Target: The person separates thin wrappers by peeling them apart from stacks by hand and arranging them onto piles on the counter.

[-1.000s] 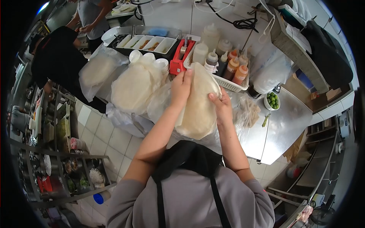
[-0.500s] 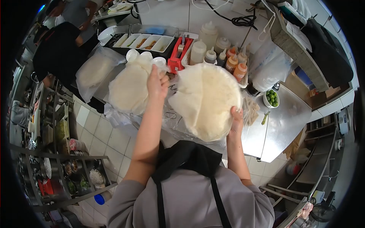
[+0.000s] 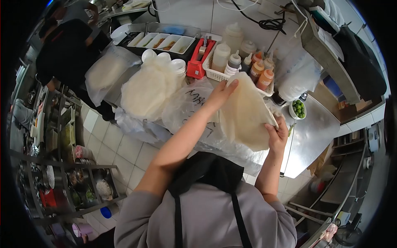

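Both hands hold a stack of thin, pale round wrappers (image 3: 244, 113), tilted up and slightly bent above the steel counter. My left hand (image 3: 223, 96) is closed on its upper left edge. My right hand (image 3: 278, 134) grips the lower right edge, thumb on the near face. To the left, a loose pile of similar thin round sheets (image 3: 147, 91) lies spread on plastic. Between that pile and the stack is a clear plastic bag (image 3: 188, 105) with black handwriting.
Behind stand a red tape dispenser (image 3: 200, 58), a white basket (image 3: 215, 74) of squeeze bottles, and white bowls (image 3: 178, 66). At right is a bowl of small green citrus (image 3: 297, 108). A bagged stack (image 3: 107, 72) lies left, near a person in black (image 3: 66, 53).
The stack has gone from facing up to tilted, and shifted right. My left hand has moved right from beside the loose pile to the stack's edge. The marked bag now shows more.
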A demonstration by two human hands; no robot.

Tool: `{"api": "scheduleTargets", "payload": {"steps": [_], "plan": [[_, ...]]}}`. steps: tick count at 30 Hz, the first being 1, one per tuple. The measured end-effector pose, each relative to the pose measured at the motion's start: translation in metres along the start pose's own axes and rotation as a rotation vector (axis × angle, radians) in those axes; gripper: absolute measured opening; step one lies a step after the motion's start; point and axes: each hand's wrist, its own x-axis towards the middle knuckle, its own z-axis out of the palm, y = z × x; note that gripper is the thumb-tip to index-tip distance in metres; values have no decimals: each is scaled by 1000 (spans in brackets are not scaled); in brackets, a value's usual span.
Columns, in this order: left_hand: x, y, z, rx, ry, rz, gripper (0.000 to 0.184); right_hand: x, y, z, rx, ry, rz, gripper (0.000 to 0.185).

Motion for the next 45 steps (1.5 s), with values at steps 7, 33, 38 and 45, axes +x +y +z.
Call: {"api": "scheduleTargets", "payload": {"steps": [7,33,38,45], "plan": [[1,11,19,-421,393,351,24,7,-21,-5,-127,98,88,16],[-1,31,-41,291,715,709,34,17,-34,2,42,384,220,23],[9,16,-48,318,758,701,31,19,-35,-4,33,453,237,22],[18,-28,-77,220,873,515,27,12,-29,-36,34,648,82,19]]}}
